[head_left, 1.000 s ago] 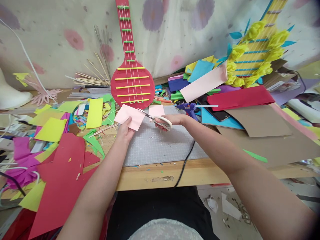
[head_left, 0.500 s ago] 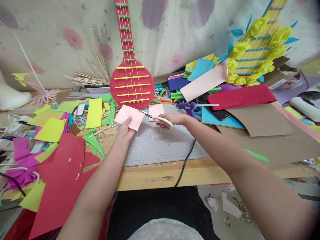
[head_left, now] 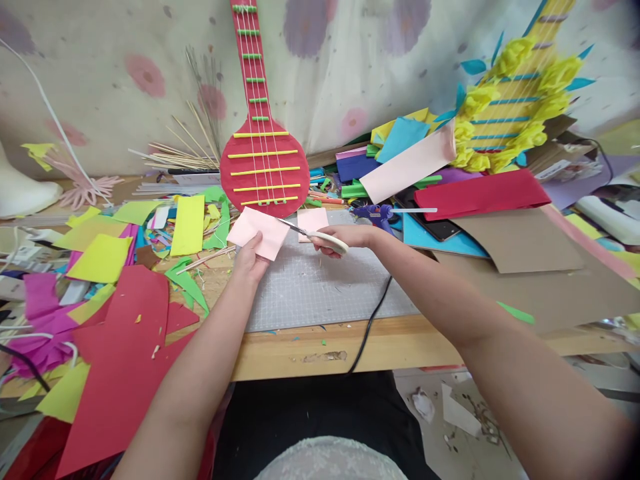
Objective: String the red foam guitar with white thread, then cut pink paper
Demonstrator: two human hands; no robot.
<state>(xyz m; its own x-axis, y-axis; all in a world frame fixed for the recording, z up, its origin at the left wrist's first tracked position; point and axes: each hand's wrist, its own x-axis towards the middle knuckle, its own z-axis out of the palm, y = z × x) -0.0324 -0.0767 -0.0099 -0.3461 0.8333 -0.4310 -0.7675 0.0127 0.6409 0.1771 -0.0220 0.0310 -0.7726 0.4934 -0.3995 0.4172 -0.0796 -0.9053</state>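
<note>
My left hand pinches a pale pink paper square by its lower edge, thumb on top. In my right hand is a pair of scissors with pale handles, fingers wrapped through them. The blades point left and touch the square's upper right edge; whether they are parted is hard to make out. Behind the blades, another pink square lies on the grey cutting mat. A red paper lute-like instrument with yellow bars and white strings leans upright just beyond.
A purple glue gun rests right of the mat, its black cord crossing the mat to the table edge. Red sheets and coloured scraps crowd the left. Brown card, a phone and a flowered yellow instrument are on the right.
The scissors and my right hand have shifted very slightly to the right. The pink square in my left hand has moved slightly left and up. My grip is the same on both.
</note>
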